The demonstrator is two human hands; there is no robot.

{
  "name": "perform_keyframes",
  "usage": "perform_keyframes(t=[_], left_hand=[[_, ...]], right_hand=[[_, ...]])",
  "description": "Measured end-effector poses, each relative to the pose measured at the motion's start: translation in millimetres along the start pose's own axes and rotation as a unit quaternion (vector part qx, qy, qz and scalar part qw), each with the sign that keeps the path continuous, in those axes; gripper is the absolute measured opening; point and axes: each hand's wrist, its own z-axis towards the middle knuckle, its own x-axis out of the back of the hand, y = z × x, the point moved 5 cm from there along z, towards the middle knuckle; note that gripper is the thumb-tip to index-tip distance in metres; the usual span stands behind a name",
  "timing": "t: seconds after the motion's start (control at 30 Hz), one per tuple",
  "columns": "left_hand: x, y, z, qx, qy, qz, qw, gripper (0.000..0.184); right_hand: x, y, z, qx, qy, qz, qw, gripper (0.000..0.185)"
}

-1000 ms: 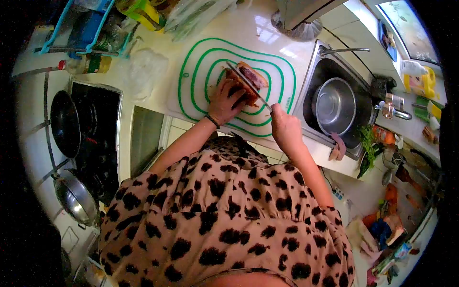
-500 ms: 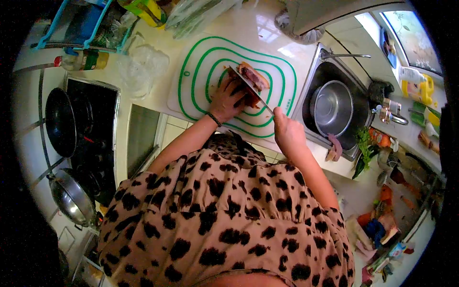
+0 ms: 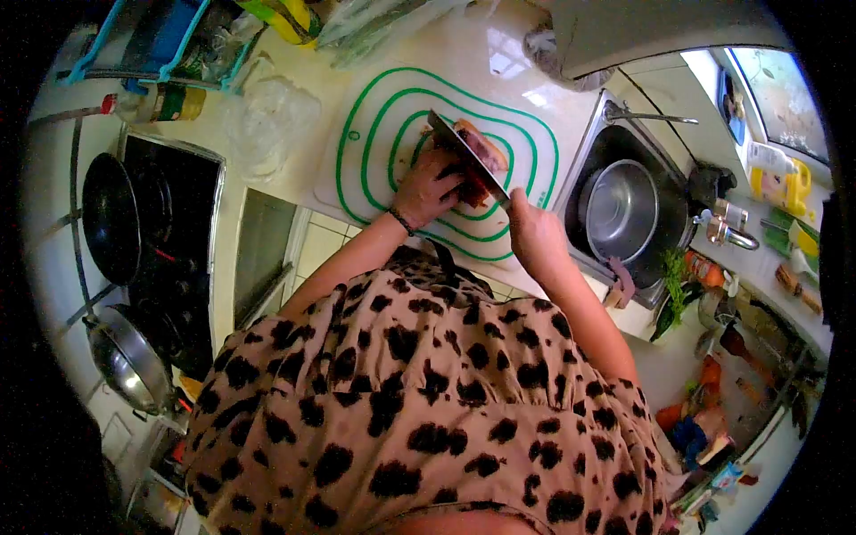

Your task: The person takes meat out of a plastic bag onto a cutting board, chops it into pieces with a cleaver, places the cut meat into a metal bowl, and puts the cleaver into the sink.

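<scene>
On the white cutting board with green rings (image 3: pixel 352 169) lies a piece of meat (image 3: pixel 484 148) with a pale rind and a darker cut face. My right hand (image 3: pixel 538 236) is wrapped round the handle of a kitchen knife (image 3: pixel 470 159). Its blade slants up to the left across the meat, its broad side partly in view. With bent fingers my left hand (image 3: pixel 430 187) presses on the dark reddish part of the meat, left of the blade. That part is half hidden by my fingers and the knife. Small crumbs lie near the fingers.
Right of the board is a sink (image 3: pixel 584 125) holding a metal pot (image 3: pixel 621 209). A crumpled plastic bag (image 3: pixel 267 120) lies to the left, near a bottle (image 3: pixel 169 102). A black pan (image 3: pixel 111 223) and a steel wok (image 3: pixel 129 361) are at the stove. Green herbs (image 3: pixel 675 294) lie at lower right.
The knife's blade has tilted, so more of its broad side shows. My left hand still presses on the meat, and the whole view has shifted slightly.
</scene>
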Motion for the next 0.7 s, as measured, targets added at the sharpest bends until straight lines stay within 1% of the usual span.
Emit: perform_keyframes(t=[0.07, 0.13, 0.2, 0.27, 0.4, 0.47, 0.5, 0.57, 0.67, 0.7], left_hand=[[-1.9, -0.3, -1.1, 0.004, -0.012, -0.002, 1.000, 0.036], [-4.7, -1.7, -3.0, -0.014, -0.017, 0.006, 1.000, 0.035], [-9.9, -4.8, -2.2, -0.007, -0.025, 0.008, 1.000, 0.035], [-13.9, -6.7, -3.6, 0.000, -0.032, 0.011, 0.999, 0.035], [-12.8, -6.5, -3.6, -0.003, -0.048, 0.024, 0.999, 0.034], [-12.8, -5.0, 0.0, -0.003, -0.044, 0.025, 0.999, 0.034], [-11.3, -3.5, -1.1, 0.006, -0.043, 0.018, 0.999, 0.034], [-10.4, -2.3, -2.3, 0.012, -0.043, 0.010, 0.999, 0.035], [-9.5, -5.9, -1.6, 0.018, -0.052, 0.001, 0.998, 0.035], [-9.1, -6.5, -3.1, -0.002, -0.034, 0.016, 0.999, 0.034]], right_hand=[[1.0, 3.7, -10.1, -0.028, -0.007, -0.005, 1.000, 0.029], [2.1, 1.5, -3.3, -0.021, -0.017, -0.009, 1.000, 0.028], [0.1, -0.3, 9.6, -0.015, -0.024, -0.014, 0.999, 0.027], [-3.5, -4.0, 22.1, -0.004, -0.009, 0.005, 1.000, 0.021], [-0.9, 2.1, 4.2, 0.007, -0.013, 0.006, 1.000, 0.023], [3.9, 8.0, -9.7, -0.044, -0.061, -0.007, 0.997, 0.024], [2.0, 6.6, -6.6, -0.045, -0.064, -0.006, 0.997, 0.024], [0.7, -2.3, 12.6, -0.010, -0.037, -0.014, 0.999, 0.026], [-9.5, -8.0, 35.4, 0.015, -0.012, 0.005, 1.000, 0.028], [-7.0, -6.7, 31.8, 0.017, -0.010, 0.006, 1.000, 0.028]])
